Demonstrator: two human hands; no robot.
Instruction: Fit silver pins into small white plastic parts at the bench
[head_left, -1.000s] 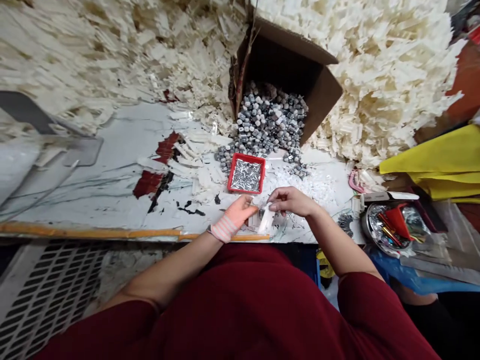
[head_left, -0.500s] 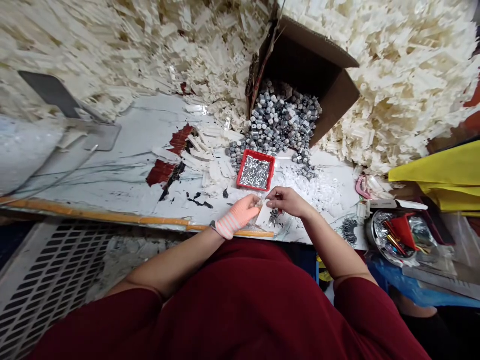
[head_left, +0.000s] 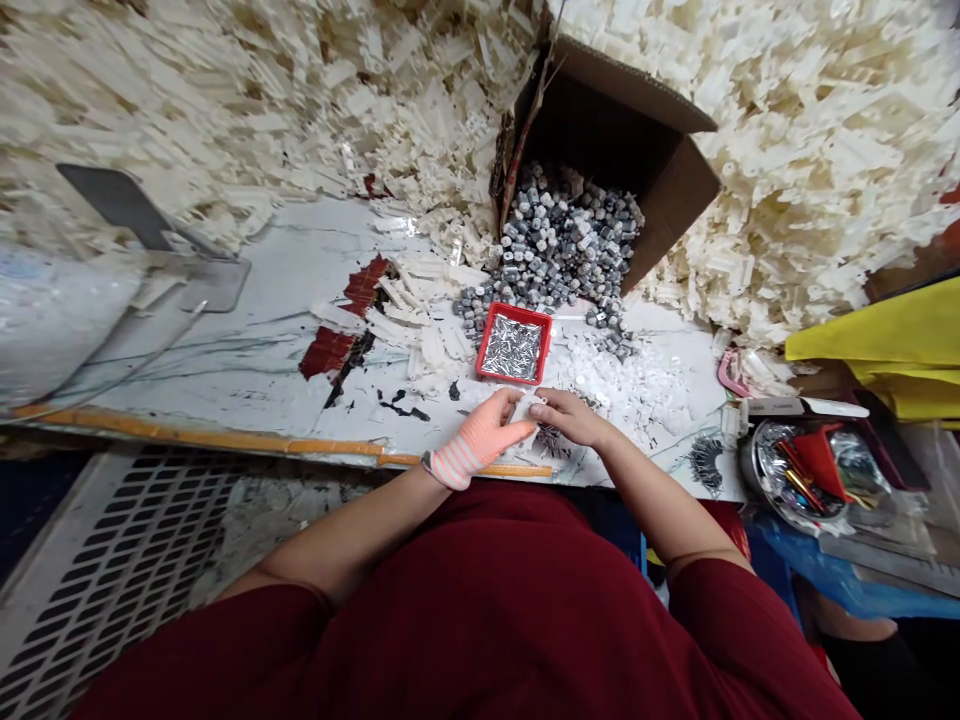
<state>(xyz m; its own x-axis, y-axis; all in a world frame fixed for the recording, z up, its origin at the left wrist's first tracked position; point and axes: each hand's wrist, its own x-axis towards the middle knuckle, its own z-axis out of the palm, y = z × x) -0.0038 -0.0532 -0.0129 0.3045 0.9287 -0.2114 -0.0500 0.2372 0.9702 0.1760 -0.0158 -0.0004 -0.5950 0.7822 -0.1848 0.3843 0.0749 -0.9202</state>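
My left hand (head_left: 484,432), in a pink glove with a striped cuff, is closed round a small white plastic piece (head_left: 529,412) near the front edge of the white worktable (head_left: 247,370). My bare right hand (head_left: 570,415) meets it from the right, its fingers pinched on the same piece. Just beyond the hands stands a red tray (head_left: 514,345) filled with small shiny metal pins. Behind it, grey cylindrical parts (head_left: 559,245) spill out of a tipped cardboard box (head_left: 630,130).
Huge heaps of cream plastic parts (head_left: 795,160) bank up behind and beside the box. Loose white strips (head_left: 409,305) lie left of the tray. A foil-lined bowl with red tools (head_left: 799,465) and yellow sheets (head_left: 885,345) sit at the right, a grey metal stand (head_left: 150,240) at the left.
The white piece has been turned from hanging long between the hands to tucked short between the fingertips. Both hands have drawn closer together; the view shifted slightly.
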